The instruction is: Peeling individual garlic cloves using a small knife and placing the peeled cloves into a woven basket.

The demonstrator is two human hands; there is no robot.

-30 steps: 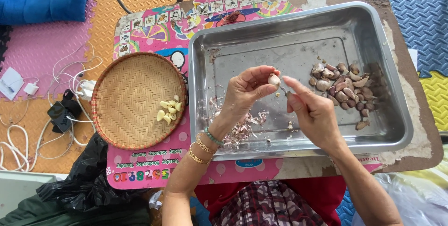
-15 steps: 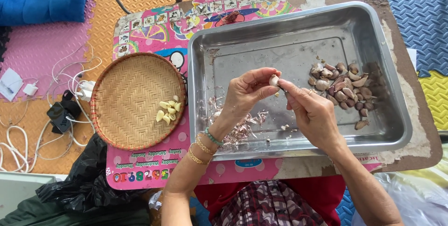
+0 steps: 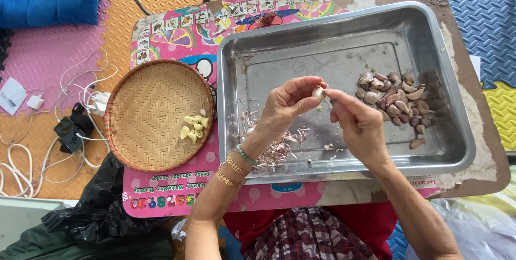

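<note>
Left hand [image 3: 287, 104]: closed in a pinch on a garlic clove [image 3: 318, 93], thumb and fingertips wrapped round it; beaded and gold bangles are worn at the wrist.
Right hand [image 3: 359, 123]: fingertips brought onto the same clove from the other side, a pinch on its skin — whether a strip of peel is gripped cannot be made out.
Garlic clove: held in the air between both hands, over the middle of the metal tray [image 3: 344, 29], not touching it.
Unpeeled cloves [image 3: 399, 101]: heaped in the right part of the tray, just beside the right hand; one lies a little apart, nearer the front rim.
Peel scraps [image 3: 277, 150]: scattered on the tray floor below the left wrist, near the front-left corner.
Woven basket [image 3: 145, 104]: round, shallow, set left of the tray and touching or nearly touching its rim.
Peeled cloves [image 3: 194, 127]: small pale pile at the basket's right side.
Table mat [image 3: 177, 37]: pink, printed with pictures, under basket and tray.
Surroundings: white cables [image 3: 32, 147] on coloured foam floor tiles at left — black plastic bag [image 3: 102, 211] below the basket.
</note>
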